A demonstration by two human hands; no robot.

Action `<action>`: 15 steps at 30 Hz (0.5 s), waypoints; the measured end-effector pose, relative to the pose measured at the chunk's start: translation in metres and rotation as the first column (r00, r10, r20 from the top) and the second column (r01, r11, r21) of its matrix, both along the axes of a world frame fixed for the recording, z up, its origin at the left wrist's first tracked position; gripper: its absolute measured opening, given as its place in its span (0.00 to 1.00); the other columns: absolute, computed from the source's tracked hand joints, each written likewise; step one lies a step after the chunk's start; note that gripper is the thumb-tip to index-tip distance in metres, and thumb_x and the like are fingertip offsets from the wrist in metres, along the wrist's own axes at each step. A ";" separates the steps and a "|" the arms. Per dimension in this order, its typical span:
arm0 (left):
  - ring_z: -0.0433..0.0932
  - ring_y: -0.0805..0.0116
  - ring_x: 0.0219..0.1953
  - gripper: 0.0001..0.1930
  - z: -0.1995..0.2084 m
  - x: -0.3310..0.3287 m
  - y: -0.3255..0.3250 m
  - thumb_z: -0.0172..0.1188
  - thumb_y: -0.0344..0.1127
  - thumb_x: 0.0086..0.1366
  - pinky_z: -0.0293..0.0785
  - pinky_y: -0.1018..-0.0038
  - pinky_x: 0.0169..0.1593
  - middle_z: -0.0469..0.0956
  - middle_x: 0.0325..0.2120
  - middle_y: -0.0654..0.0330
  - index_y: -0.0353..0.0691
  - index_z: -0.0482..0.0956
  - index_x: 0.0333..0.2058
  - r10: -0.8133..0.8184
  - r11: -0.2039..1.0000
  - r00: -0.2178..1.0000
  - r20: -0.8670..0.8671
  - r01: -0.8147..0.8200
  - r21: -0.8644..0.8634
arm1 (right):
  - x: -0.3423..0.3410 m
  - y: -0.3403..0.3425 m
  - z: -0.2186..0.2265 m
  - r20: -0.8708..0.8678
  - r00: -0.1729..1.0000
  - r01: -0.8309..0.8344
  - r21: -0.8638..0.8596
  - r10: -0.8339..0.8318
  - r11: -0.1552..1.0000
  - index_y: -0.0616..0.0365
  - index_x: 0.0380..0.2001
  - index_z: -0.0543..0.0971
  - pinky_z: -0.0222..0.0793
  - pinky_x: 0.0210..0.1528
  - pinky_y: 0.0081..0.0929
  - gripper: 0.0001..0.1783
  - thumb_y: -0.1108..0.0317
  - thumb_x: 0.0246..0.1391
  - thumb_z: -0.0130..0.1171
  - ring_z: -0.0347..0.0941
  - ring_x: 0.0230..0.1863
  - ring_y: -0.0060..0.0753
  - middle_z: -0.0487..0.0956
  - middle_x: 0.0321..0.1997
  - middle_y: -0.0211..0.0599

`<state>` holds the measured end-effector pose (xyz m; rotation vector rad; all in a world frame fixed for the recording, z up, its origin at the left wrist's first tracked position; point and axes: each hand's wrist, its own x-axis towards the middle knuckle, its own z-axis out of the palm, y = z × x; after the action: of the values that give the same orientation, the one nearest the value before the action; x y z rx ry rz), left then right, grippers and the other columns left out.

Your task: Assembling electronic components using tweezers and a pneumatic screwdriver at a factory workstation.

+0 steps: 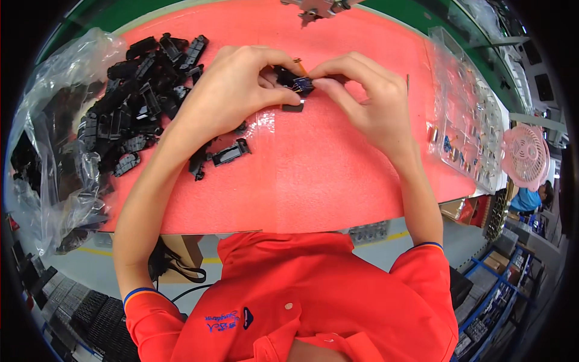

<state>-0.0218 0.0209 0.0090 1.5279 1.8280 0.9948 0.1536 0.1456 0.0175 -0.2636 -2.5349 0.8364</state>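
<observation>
Over the red mat [338, 187], my left hand [235, 84] grips a small black plastic housing [292, 108] between its thumb and fingers. A dark blue circuit board with fine wires [301, 85] shows on the housing, and an orange strip [299, 65] sticks up at its far side. My right hand [375, 99] has thumb and forefinger pinched together at the right edge of this part; what lies between those fingertips is too small to tell. Several similar black housings [230, 152] lie beside my left forearm.
A heap of black plastic housings [129, 102] lies at the left, partly in a clear plastic bag [57, 181]. To the right stand a clear compartment tray [452, 142] with small parts and a pink fan [526, 155]. A metal fixture [316, 9] juts in at the far edge.
</observation>
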 end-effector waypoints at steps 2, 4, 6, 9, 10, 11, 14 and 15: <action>0.81 0.66 0.29 0.14 -0.009 0.000 0.000 0.66 0.29 0.50 0.76 0.73 0.36 0.81 0.25 0.52 0.33 0.81 0.37 -0.010 0.999 0.999 0.044 0.008 0.048 | 0.010 -0.002 -0.005 0.056 0.996 0.075 -0.102 -0.070 0.992 0.58 0.35 0.81 0.72 0.42 0.22 0.10 0.80 0.47 0.61 0.77 0.38 0.29 0.79 0.38 0.36; 0.81 0.64 0.28 0.13 -0.016 0.000 0.000 0.65 0.27 0.50 0.76 0.71 0.37 0.81 0.26 0.52 0.33 0.81 0.37 -0.018 0.989 0.993 0.113 0.002 0.145 | 0.028 0.004 -0.013 0.113 0.974 0.225 -0.395 -0.196 0.891 0.60 0.34 0.81 0.72 0.42 0.22 0.09 0.80 0.47 0.61 0.77 0.38 0.28 0.80 0.37 0.35; 0.81 0.63 0.28 0.12 -0.015 0.001 0.000 0.65 0.26 0.51 0.76 0.71 0.37 0.81 0.26 0.51 0.33 0.81 0.37 -0.020 0.990 0.996 0.083 0.008 0.142 | 0.036 0.003 -0.018 0.156 0.956 0.295 -0.527 -0.250 0.797 0.61 0.33 0.81 0.72 0.42 0.23 0.08 0.80 0.47 0.61 0.77 0.38 0.28 0.80 0.37 0.35; 0.81 0.60 0.28 0.12 -0.007 0.003 -0.001 0.63 0.24 0.51 0.77 0.69 0.37 0.81 0.28 0.50 0.33 0.80 0.37 -0.024 0.990 1.000 0.010 0.022 0.138 | 0.041 0.000 -0.022 0.046 0.964 0.253 0.143 -0.262 0.957 0.62 0.34 0.80 0.72 0.42 0.24 0.08 0.80 0.47 0.61 0.76 0.39 0.29 0.80 0.37 0.35; 0.80 0.59 0.28 0.12 -0.003 0.004 -0.002 0.63 0.24 0.51 0.76 0.68 0.36 0.81 0.28 0.50 0.32 0.80 0.37 0.007 0.996 0.999 -0.032 -0.004 0.089 | 0.042 0.001 -0.023 0.044 0.963 0.258 0.139 -0.266 0.956 0.62 0.34 0.80 0.72 0.42 0.24 0.08 0.80 0.47 0.61 0.76 0.39 0.29 0.80 0.37 0.35; 0.80 0.58 0.28 0.12 0.000 0.005 -0.003 0.63 0.23 0.51 0.76 0.68 0.36 0.80 0.29 0.50 0.32 0.80 0.37 0.035 0.999 0.996 -0.077 -0.032 0.041 | 0.042 0.002 -0.023 0.044 0.969 0.231 0.171 -0.241 0.958 0.62 0.34 0.80 0.72 0.42 0.24 0.08 0.80 0.47 0.62 0.75 0.39 0.29 0.79 0.37 0.35; 0.79 0.61 0.26 0.12 0.001 0.008 -0.004 0.64 0.23 0.51 0.75 0.71 0.34 0.79 0.29 0.52 0.33 0.79 0.37 0.049 0.999 0.984 -0.172 -0.045 0.030 | 0.042 0.003 -0.024 0.038 0.980 0.180 0.229 -0.194 0.957 0.63 0.33 0.80 0.72 0.42 0.25 0.08 0.80 0.47 0.62 0.75 0.39 0.30 0.79 0.37 0.35; 0.78 0.65 0.25 0.13 -0.001 0.009 -0.005 0.64 0.23 0.50 0.73 0.74 0.32 0.79 0.30 0.54 0.35 0.79 0.37 0.045 0.997 0.976 -0.214 -0.031 0.066 | 0.041 0.001 -0.023 0.038 0.977 0.195 0.235 -0.210 0.952 0.63 0.33 0.80 0.72 0.41 0.25 0.08 0.79 0.47 0.62 0.75 0.39 0.31 0.79 0.36 0.35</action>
<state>-0.0130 0.0163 0.0076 1.7018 1.9975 0.9423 0.1950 0.1467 -0.0057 -0.4715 -2.5784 0.4571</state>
